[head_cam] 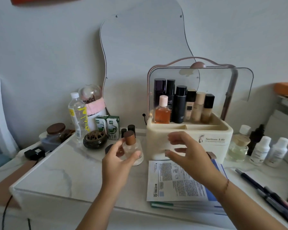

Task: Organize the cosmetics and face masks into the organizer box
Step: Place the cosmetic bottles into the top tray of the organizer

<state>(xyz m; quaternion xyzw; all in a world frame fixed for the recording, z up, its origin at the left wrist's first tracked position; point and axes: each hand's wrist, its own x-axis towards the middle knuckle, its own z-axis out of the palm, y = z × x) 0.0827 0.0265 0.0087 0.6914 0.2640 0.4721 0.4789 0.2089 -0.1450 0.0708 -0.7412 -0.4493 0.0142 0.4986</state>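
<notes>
Glass perfume bottle point(131, 147) gripped by left hand point(118, 161); right hand point(189, 156) just beside, fingers spread.

Mirror: wavy-edged mirror point(143, 47) fixed on the wall behind the table point(65, 171).
Water bottle: clear water bottle point(77, 113), white cap, upright at back left.
Milk cartons: two green-and-white milk cartons point(113, 127), side by side, just right of the bottle.
Incense burner: dark round incense burner point(95, 139) in front of the cartons.
Jar: glass jar point(54, 135) with a brown lid, far left.
Adapter: black adapter point(34, 152) near the left edge.
Pens: dark pens point(263, 191) lying at front right.

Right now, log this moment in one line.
left hand: grips clear bottle | right hand: open, before organizer box | face masks: on table
</notes>
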